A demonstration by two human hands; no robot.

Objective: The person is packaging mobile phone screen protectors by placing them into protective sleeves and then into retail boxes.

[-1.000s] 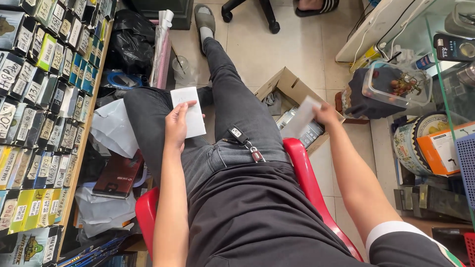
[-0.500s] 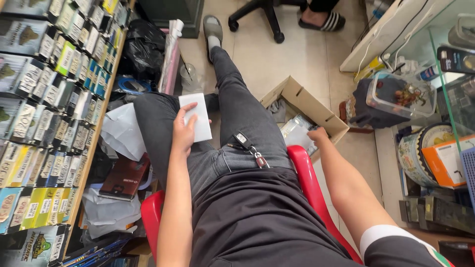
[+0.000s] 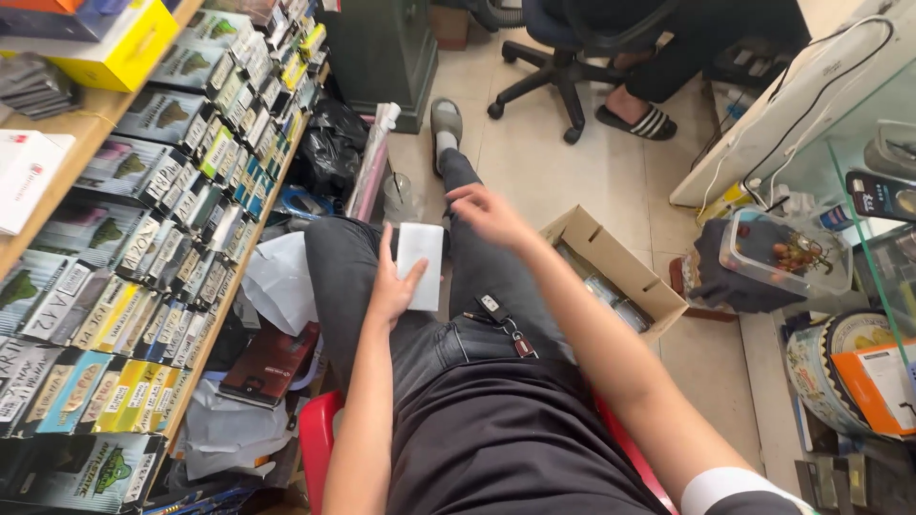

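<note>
Left hand (image 3: 393, 286) grips a flat white packet (image 3: 420, 265) from its left edge, thumb across the front, packet resting upright-ish on the left thigh. Right hand (image 3: 489, 215) is empty, fingers loosely spread, palm down, hovering over the right knee just right of the packet's top edge, not touching it.

Person sits on a red stool (image 3: 320, 443), dark jeans, black shirt. Key fob with keys (image 3: 504, 322) clipped at the right pocket.

Open cardboard box (image 3: 611, 262) on the floor just right of the right leg, clear-wrapped items inside, details too small to tell. Rack of packaged boxes (image 3: 181, 229) runs along the left; loose white paper (image 3: 281, 281) and a dark red booklet (image 3: 267, 364) lie at its foot by the left leg. Clear lidded tub (image 3: 787, 253) sits on a dark cloth at right. Another person's sandalled foot (image 3: 634, 116) is by an office chair (image 3: 563, 67) at the top.
</note>
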